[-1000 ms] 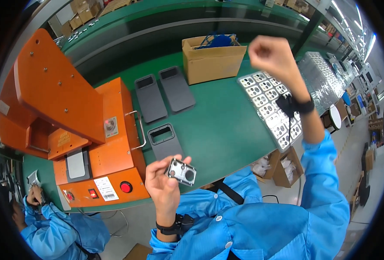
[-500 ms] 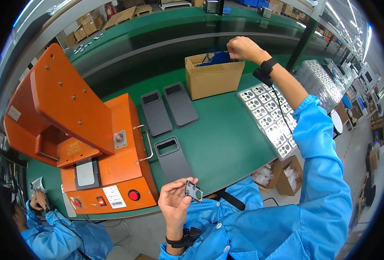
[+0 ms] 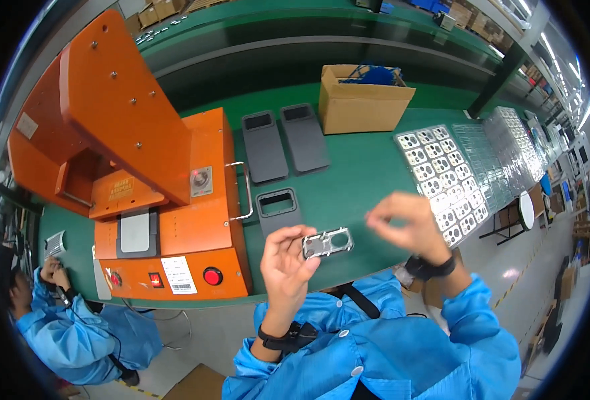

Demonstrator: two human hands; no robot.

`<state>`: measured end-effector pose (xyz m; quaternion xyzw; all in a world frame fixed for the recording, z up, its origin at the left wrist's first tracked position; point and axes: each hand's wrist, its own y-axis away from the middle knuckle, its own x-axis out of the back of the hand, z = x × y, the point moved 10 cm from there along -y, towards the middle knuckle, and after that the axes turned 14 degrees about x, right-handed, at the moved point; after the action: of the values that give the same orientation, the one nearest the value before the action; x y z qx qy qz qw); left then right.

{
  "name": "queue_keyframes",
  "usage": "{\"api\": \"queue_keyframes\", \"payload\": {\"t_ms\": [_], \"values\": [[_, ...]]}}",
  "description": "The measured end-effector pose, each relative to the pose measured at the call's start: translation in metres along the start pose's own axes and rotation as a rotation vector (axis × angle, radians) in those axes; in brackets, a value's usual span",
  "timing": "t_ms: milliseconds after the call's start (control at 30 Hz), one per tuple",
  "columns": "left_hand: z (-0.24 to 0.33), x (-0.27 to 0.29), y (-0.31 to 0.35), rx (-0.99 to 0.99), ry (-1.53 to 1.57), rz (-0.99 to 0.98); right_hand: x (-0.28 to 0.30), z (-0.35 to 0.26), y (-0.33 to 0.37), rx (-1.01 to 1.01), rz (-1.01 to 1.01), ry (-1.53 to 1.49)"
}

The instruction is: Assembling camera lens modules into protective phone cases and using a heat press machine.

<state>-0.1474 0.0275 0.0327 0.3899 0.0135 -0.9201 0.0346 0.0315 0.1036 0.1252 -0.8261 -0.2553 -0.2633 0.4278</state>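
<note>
My left hand (image 3: 283, 270) grips a small metal frame (image 3: 316, 247) with a round opening near one end, thumb on one side and fingers behind. To its right hovers my right hand (image 3: 412, 220), slightly smeared by motion, its thumb and forefinger curled into a pinch. Whatever sits between those fingertips is too small to make out. Just beyond the frame lies a dark grey flat housing (image 3: 280, 225) with a rectangular window. Two similar grey housings, one left (image 3: 266, 157) and one right (image 3: 306, 143), rest farther back on the green table (image 3: 355, 180).
An orange press machine (image 3: 175, 233) with a metal handle stands at left. Behind the housings is a cardboard box (image 3: 362, 110) holding blue material (image 3: 378, 75). A clear tray of several silver plates (image 3: 442, 180) lies at right. Another person (image 3: 75, 333) works at far left.
My right hand has come back from the cardboard box to beside the metal frame. My left hand has raised and turned the frame nearly level. The view has shifted.
</note>
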Motion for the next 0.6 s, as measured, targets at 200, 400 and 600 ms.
{"api": "queue_keyframes", "payload": {"t_ms": [200, 400, 600], "values": [[-0.037, -0.024, -0.005, 0.153, 0.001, -0.074, -0.028, -0.037, 0.028, 0.168, 0.301, 0.034], [-0.045, -0.025, 0.002, 0.214, -0.153, 0.003, -0.031, -0.035, 0.04, 0.224, 0.233, 0.168], [-0.005, -0.037, 0.005, 0.048, -0.947, 0.135, -0.031, -0.025, 0.048, 0.144, 0.201, 0.035]]}}
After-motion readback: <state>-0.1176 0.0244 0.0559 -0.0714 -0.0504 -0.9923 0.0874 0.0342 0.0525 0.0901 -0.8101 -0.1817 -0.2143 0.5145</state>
